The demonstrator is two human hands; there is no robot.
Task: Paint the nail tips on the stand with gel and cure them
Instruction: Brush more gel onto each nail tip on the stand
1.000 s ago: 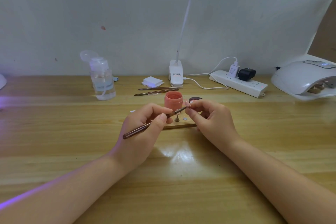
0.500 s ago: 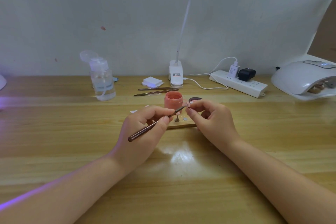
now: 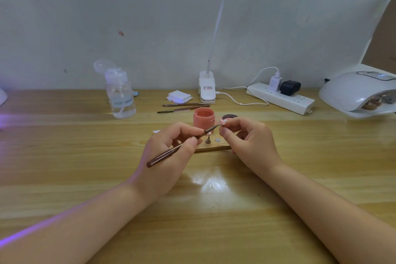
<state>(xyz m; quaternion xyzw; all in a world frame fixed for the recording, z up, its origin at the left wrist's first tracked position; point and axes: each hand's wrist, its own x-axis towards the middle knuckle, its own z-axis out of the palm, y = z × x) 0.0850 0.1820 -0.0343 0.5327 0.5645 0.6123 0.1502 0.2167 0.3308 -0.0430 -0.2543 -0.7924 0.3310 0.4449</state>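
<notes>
Beyond the left hand (image 3: 169, 152) stood a pump bottle (image 3: 120, 94); the hand itself pinched a brown brush (image 3: 177, 148), its bristles reaching toward the right. Between the hands lay the wooden stand (image 3: 212, 147), the open pink gel jar (image 3: 204, 118) just behind it. The right hand (image 3: 246, 139) pinched a nail tip (image 3: 222, 122) at the brush's end — painting, I judged. Next came the curing lamp (image 3: 360, 94), well off right — calling for a steady, smudge-free carry.
</notes>
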